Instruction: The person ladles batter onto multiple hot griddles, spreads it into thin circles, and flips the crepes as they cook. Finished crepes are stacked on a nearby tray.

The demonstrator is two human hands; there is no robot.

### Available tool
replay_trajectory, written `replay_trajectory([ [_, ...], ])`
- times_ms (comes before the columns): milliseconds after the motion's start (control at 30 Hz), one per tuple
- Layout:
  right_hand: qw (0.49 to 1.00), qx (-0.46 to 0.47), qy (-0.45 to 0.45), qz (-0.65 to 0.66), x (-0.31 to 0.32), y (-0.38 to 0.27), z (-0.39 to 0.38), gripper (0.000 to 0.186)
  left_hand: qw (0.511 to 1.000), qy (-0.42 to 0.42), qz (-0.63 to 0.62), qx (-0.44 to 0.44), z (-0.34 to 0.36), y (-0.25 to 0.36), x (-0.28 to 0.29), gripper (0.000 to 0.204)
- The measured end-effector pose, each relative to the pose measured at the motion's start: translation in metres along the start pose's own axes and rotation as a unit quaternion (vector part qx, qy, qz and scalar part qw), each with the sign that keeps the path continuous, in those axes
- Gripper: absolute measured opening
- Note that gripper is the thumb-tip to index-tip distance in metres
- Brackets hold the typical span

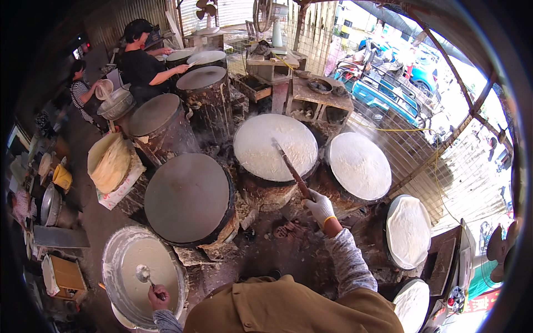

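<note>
My left hand, bare, is closed round the handle of a metal ladle. The ladle's bowl is over the pale batter in a large metal basin at the lower left. My right hand, in a white glove, grips a long wooden spreader. Its far end reaches over the white layer of batter on the round griddle in the middle. Whether it touches the batter I cannot tell. A bare dark griddle stands between the basin and that griddle.
More batter-covered griddles curve round on my right, one with a white sheet and another with a loose-edged sheet. Folded pancakes lie at the left. A person in black works at griddles farther back. A fan stands at the right.
</note>
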State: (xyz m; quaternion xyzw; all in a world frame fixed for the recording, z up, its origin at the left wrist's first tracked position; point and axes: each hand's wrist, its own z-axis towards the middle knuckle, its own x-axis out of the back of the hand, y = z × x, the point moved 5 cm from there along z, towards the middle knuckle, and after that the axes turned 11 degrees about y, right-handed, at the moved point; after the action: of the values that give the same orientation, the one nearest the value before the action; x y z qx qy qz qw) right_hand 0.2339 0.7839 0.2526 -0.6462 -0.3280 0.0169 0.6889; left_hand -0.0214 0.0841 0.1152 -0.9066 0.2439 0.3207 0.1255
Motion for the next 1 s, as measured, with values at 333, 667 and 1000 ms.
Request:
replay_trajectory([
  [333,0.993,-0.072,-0.079,0.052,0.007,-0.006,0.026,0.046,0.975,0.160,0.070,-0.134,0.007,0.015,0.073,0.022],
  [667,0.913,0.179,0.086,-0.357,0.009,-0.024,0.041,0.041,0.974,0.150,0.064,-0.159,-0.023,-0.040,0.055,0.027],
  [1000,0.973,0.105,0.061,-0.196,0.008,-0.004,-0.009,0.037,0.986,0.101,0.019,-0.133,-0.045,-0.062,0.047,0.026],
])
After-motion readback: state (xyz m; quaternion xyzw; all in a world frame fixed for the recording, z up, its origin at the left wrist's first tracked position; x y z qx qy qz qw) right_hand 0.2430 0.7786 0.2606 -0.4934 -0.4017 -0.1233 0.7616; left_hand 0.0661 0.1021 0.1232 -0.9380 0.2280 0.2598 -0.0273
